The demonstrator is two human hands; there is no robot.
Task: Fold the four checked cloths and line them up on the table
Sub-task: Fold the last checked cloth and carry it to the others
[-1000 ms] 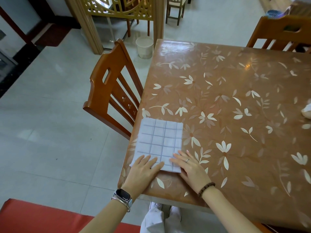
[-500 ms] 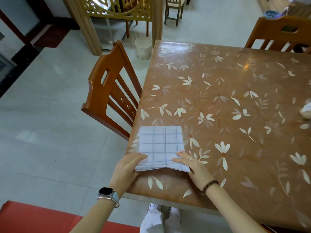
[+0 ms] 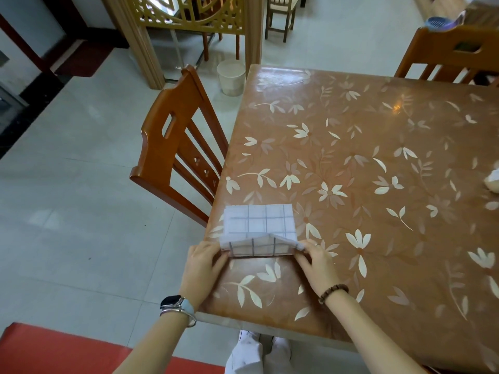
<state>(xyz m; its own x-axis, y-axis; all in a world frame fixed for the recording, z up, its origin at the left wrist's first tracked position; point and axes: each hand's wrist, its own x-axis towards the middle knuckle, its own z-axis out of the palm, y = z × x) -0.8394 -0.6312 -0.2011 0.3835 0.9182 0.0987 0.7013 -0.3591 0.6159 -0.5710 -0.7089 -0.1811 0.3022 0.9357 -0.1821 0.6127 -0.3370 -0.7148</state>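
A white cloth with a grey check (image 3: 259,220) lies near the left front corner of the brown flowered table (image 3: 364,147). Its near edge is lifted off the table and curls back over the rest. My left hand (image 3: 201,268) pinches the near left corner of that raised edge. My right hand (image 3: 317,263) pinches the near right corner. A small pale bundle (image 3: 492,180), cut off by the frame, sits at the table's right edge; I cannot tell what it is.
A wooden chair (image 3: 175,147) stands against the table's left side, another chair (image 3: 453,54) at the far right. A pale bin (image 3: 231,76) stands on the floor beyond the far left corner. A red surface (image 3: 54,349) lies at the lower left.
Both hands went from resting flat on the cloth's near edge to pinching its corners. The near edge has risen off the table and is folding away from me.
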